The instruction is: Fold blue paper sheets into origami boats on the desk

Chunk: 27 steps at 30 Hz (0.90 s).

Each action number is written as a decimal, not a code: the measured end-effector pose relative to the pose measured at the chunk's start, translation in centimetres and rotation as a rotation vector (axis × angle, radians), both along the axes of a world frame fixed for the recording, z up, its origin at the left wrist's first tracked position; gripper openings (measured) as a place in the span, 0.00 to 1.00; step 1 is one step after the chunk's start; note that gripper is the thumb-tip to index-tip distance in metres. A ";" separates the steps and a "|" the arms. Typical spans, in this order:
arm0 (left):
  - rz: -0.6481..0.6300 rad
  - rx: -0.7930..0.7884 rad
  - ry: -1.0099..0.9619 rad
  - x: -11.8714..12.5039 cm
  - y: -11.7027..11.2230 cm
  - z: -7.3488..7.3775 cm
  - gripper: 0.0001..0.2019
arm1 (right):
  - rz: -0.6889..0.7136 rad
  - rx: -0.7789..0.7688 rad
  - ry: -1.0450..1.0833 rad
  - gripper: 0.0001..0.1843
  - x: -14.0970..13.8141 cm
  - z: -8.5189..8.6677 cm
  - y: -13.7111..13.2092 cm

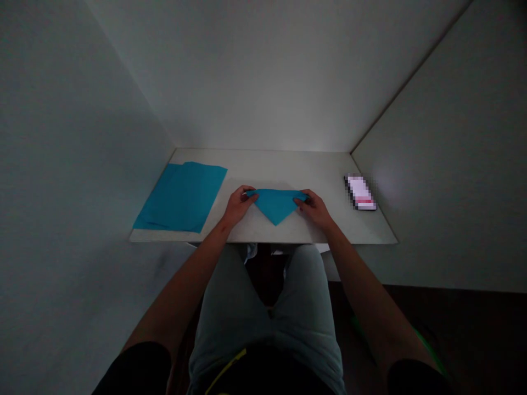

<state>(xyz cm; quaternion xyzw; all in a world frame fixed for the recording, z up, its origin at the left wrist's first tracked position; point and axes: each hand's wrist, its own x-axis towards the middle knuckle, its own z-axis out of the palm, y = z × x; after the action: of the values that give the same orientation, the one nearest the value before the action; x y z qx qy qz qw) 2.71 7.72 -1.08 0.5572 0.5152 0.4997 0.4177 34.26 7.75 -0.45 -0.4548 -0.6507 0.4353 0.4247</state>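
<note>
Where the bench point(284, 170) begins at left, blue sheets point(181, 197) lie flat, near its front edge. The left hand point(241, 202) is pinched closed on one corner of a folded blue sheet point(275, 205), mid-bench, point toward the person. Judged light, limp and easily creased, it is best held at its far corners. The right hand point(315, 208) pinches the opposite corner. Room for moving extends beyond the fold and rightward to the phone point(361, 193).
</note>
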 end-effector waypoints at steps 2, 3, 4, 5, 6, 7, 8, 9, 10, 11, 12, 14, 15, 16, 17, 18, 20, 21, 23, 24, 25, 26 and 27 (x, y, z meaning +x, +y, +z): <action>-0.026 0.018 0.005 -0.2 1.7 0.0 0.17 | -0.018 0.024 0.019 0.28 0.0 0.1 1.9; -0.045 0.027 0.007 -0.3 2.7 0.0 0.17 | -0.021 0.033 0.025 0.28 -0.1 0.2 3.0; -0.067 0.029 0.007 -0.4 3.7 0.1 0.18 | -0.020 0.043 0.029 0.28 -0.1 0.3 4.3; -0.087 0.023 0.004 -0.5 4.9 0.1 0.19 | -0.020 0.057 0.034 0.28 -0.3 0.4 5.7; -0.110 0.010 0.002 -0.5 6.1 0.1 0.20 | -0.019 0.072 0.042 0.28 -0.4 0.5 7.1; -0.135 -0.004 0.003 -0.5 7.4 0.1 0.21 | -0.018 0.089 0.052 0.28 -0.6 0.6 8.7; -0.162 -0.015 0.007 -0.5 8.6 0.1 0.22 | -0.020 0.105 0.063 0.27 -0.8 0.7 10.2; -0.187 -0.019 0.016 -0.5 9.7 0.1 0.22 | -0.023 0.117 0.074 0.27 -1.0 0.8 11.7; -0.205 -0.012 0.025 -0.6 10.8 0.1 0.23 | -0.026 0.124 0.083 0.26 -1.2 0.8 13.1; -0.211 0.004 0.036 -0.6 11.7 0.1 0.24 | -0.028 0.126 0.089 0.26 -1.3 0.8 14.3; -0.209 0.025 0.048 -0.7 12.5 0.2 0.25 | -0.026 0.124 0.089 0.25 -1.3 0.8 15.3; -0.185 0.062 0.090 -1.1 13.6 0.2 0.25 | -0.010 0.118 0.066 0.24 -1.2 0.6 16.7; -0.172 0.075 0.124 -1.3 14.0 0.3 0.24 | 0.003 0.115 0.049 0.23 -1.0 0.4 17.1; -0.162 0.081 0.164 -1.6 14.2 0.3 0.23 | 0.017 0.109 0.034 0.22 -0.8 0.1 17.3; -0.155 0.082 0.204 -1.8 14.3 0.3 0.22 | 0.033 0.100 0.025 0.21 -0.6 -0.1 17.4; -0.149 0.079 0.239 -2.0 14.2 0.3 0.22 | 0.053 0.088 0.027 0.20 -0.3 -0.4 17.4; -0.154 0.054 0.286 -2.3 14.1 0.3 0.22 | 0.103 0.054 0.047 0.18 0.1 -1.0 17.2; -0.163 0.036 0.302 -2.4 14.0 0.4 0.22 | 0.122 0.040 0.061 0.17 0.2 -1.2 17.1; -0.196 -0.008 0.311 -2.4 13.9 0.4 0.23 | 0.138 0.016 0.081 0.15 0.5 -1.4 17.0; -0.215 -0.029 0.301 -2.4 13.9 0.5 0.24 | 0.140 0.007 0.088 0.15 0.5 -1.4 17.1; -0.230 -0.047 0.287 -2.4 13.9 0.5 0.24 | 0.139 0.003 0.090 0.14 0.6 -1.4 17.1; -0.235 -0.058 0.274 -2.4 13.9 0.5 0.24 | 0.138 0.006 0.089 0.14 0.6 -1.3 17.1; -0.232 -0.061 0.268 -2.4 13.9 0.6 0.24 | 0.137 0.011 0.084 0.14 0.6 -1.2 17.1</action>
<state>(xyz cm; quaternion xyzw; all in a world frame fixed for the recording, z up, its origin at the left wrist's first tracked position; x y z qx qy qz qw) 0.27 21.59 -0.50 0.6615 0.5133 0.3536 0.4170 34.87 24.90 -1.69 -0.3881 -0.6643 0.4786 0.4232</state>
